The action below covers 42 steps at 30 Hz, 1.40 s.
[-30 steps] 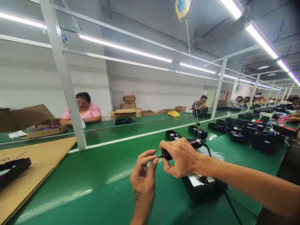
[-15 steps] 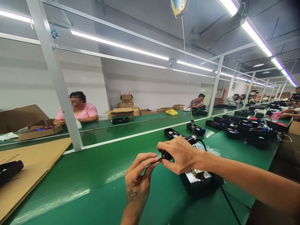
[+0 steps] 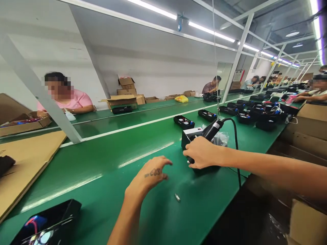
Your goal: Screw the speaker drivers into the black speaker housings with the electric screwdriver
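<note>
The right hand [image 3: 201,153] is closed around the lower end of a black electric screwdriver [image 3: 213,127]; its long axis slants, tip end down into the fist and hidden, cable end up and away from the grip, where the cable [image 3: 235,136] arcs over; half a second ago the tool lay nearly level, tip towards the left hand [image 3: 149,175], which pinched something small; now that hand hangs loosely spread, holding nothing, short of the grip and nearer the person; a small metal piece [image 3: 177,197] lies on the green belt [image 3: 102,170] between the hands; beyond the grip a black tray [image 3: 184,121] holds small coloured parts; far left, a cardboard box [image 3: 24,125] holds coloured items.
</note>
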Available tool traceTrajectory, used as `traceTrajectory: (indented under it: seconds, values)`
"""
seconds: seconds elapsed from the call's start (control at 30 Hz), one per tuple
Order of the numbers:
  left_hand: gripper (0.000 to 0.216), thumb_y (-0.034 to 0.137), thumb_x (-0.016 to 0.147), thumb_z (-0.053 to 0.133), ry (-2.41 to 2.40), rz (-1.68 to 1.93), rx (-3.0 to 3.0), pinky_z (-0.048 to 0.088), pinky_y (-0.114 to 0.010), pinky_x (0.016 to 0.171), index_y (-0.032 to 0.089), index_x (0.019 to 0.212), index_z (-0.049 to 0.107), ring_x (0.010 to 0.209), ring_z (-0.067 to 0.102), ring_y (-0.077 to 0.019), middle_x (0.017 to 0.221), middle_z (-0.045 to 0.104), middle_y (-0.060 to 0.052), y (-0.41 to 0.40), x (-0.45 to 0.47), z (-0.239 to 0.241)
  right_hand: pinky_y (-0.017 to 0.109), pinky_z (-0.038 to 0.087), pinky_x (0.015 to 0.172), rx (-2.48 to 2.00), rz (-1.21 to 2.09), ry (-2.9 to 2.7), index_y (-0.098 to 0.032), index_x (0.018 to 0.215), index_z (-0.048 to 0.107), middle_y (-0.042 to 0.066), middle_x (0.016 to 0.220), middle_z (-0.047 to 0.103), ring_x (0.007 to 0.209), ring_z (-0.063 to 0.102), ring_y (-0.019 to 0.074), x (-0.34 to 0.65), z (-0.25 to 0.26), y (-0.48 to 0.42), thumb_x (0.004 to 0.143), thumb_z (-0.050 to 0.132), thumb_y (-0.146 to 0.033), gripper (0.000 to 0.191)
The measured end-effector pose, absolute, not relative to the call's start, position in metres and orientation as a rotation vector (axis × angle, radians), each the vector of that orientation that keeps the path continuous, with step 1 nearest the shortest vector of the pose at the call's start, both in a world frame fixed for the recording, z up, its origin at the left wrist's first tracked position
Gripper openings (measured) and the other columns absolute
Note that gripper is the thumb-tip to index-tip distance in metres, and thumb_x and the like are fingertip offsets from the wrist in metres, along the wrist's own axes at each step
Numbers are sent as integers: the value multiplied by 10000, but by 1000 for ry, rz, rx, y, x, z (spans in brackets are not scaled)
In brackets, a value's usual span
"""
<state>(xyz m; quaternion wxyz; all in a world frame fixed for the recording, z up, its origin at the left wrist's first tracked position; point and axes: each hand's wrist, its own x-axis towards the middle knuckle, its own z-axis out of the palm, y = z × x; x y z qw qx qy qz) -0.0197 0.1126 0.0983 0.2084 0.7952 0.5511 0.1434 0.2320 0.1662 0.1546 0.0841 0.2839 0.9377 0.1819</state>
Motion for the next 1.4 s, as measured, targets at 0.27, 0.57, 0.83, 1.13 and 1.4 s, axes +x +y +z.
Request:
traceTrajectory:
  seconds: [0.27,0.57,0.83,1.13,1.4]
  values:
    - [297,48,448,919,1369,-78,2066,431,-285,536,279,549,763,534,639,-181,551,681,59,124,37,41,399,256,634,748,566,2703,-158,901,779,102,863,777,787,725,275,266,105,161,833,767,-190,77]
    - [212,387,940,638,1272,636,2006,538,-305,914,287,1034,800,1032,750,-214,1069,836,11,131,21,62,397,324,714,1066,649,2887,-189,1007,786,78,977,797,882,734,275,268,139,176,949,682,-404,246]
    - [265,505,951,668,1293,971,1926,523,-324,905,265,980,774,1001,740,-229,1020,827,10,131,22,72,372,323,686,1316,604,2933,-219,972,819,52,931,810,838,727,255,257,161,175,904,712,-435,250]
    - [265,501,951,692,1340,1019,1926,537,-337,886,263,989,804,978,747,-236,1023,837,7,127,14,82,369,320,678,1356,606,2876,-210,965,818,64,936,808,844,730,272,256,161,179,913,704,-439,261]
    - [253,488,949,721,1323,1093,1952,532,-355,887,262,1030,801,963,747,-239,1052,836,-11,122,33,77,375,340,730,1162,500,2912,-195,1018,783,74,974,793,888,731,262,236,153,169,952,713,-435,259]
